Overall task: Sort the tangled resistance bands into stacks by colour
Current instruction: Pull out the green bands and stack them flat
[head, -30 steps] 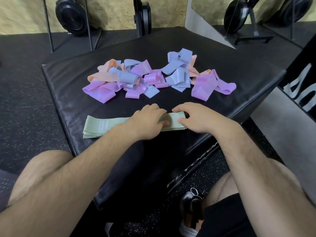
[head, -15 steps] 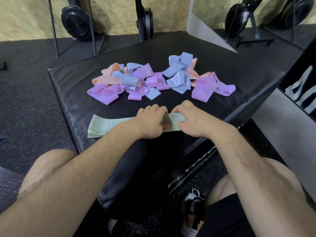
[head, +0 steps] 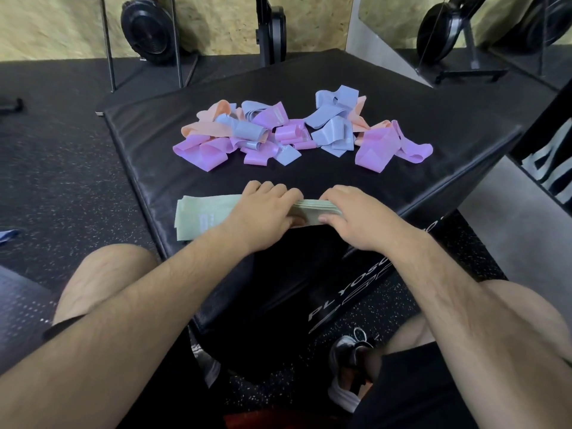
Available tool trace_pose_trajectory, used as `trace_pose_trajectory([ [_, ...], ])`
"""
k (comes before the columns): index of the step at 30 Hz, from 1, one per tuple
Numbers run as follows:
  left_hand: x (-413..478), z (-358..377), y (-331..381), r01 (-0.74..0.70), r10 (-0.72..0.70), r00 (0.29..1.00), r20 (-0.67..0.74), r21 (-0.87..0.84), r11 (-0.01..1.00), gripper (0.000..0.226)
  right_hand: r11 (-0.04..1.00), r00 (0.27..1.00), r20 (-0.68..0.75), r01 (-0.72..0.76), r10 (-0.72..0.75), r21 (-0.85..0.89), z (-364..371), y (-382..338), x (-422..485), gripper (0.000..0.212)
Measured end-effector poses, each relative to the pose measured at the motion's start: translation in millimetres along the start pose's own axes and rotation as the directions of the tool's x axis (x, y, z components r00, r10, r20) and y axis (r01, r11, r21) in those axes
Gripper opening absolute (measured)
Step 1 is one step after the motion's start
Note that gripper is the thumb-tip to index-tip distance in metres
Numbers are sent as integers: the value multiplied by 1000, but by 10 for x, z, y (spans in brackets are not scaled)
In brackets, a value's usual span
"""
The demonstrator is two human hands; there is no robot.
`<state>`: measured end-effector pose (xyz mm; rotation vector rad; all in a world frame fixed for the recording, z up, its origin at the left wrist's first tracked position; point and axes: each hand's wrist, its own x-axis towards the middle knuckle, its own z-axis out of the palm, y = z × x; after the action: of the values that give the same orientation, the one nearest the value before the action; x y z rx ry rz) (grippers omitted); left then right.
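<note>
Green bands point(head: 204, 218): a flat stack lying crosswise on the near part of the box top, left end free, right end under both hands.
Left hand point(head: 266, 212): lies on the stack, fingers curled over its far edge, thumb on top.
Right hand point(head: 359, 216): pinches the stack's right end, fingers over the far edge, thumb at the near one.
Edges: the stack's left end lies just beside the left edge of the box point(head: 418, 119).
Open room: a bare black strip lies between the stack and the tangle of bands point(head: 278, 134), with more bare top behind it.
Surface: glossy black padding, white lettering on the side.
Room: speckled floor point(head: 77, 181), chipboard wall point(head: 62, 26), mirror point(head: 387, 26).
</note>
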<state>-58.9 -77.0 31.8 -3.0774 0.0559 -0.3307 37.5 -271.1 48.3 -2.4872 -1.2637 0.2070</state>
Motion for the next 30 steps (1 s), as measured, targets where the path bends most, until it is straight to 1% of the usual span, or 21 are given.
trace_pose_trajectory([
  [1,-51,-48,-69,33,-34,998,45,13,999,44,1000,1000,0,-1,1,11,1,5,-5,20],
  [4,-242,-141,-344,87,-88,993,78,23,996,59,999,1000,7,0,0,32,3,34,-12,18],
  [6,-357,-189,-518,107,-107,989,101,4,994,62,999,1000,9,-5,5,36,6,54,-9,16],
  [8,-432,-238,-646,105,-104,986,131,-1,994,59,999,1000,13,-16,15,52,9,64,-13,14],
  [11,-512,-319,-820,126,-136,976,168,69,990,53,998,1000,4,-6,5,57,14,81,-17,10],
  [15,-707,-416,-1095,184,-184,965,189,18,983,39,998,1000,-3,-1,2,64,4,78,-20,11],
  [16,-760,-446,-1152,206,-202,961,188,-4,979,37,998,1000,-4,-5,5,70,-2,70,-20,11],
  [17,-811,-472,-1197,242,-227,957,182,-65,968,35,997,1000,-5,-10,11,75,-4,65,-22,11],
  [18,-862,-494,-1220,289,-257,949,185,-175,941,32,997,1000,-5,-14,15,79,-5,61,-23,11],
  [20,-950,-505,-1221,352,-293,935,201,-408,842,31,995,1000,-8,-17,18,94,-12,51,-23,11],
  [22,-1014,-499,-1189,357,-316,934,169,-529,770,31,990,999,-21,-22,25,140,-49,35,-35,11],
  [24,-1060,-485,-1181,345,-356,928,108,-610,713,30,982,997,-64,-18,31,190,-99,17,-55,12],
  [26,-1087,-457,-1212,326,-385,921,55,-652,685,30,978,995,-96,-13,33,207,-112,11,-50,13],
  [28,-1103,-421,-1228,333,-384,921,69,-651,682,29,980,998,-56,-19,31,200,-87,4,-32,15],
  [30,-1118,-385,-1226,363,-375,919,125,-645,672,26,977,999,-23,-34,40,209,-45,10,-13,13],
])
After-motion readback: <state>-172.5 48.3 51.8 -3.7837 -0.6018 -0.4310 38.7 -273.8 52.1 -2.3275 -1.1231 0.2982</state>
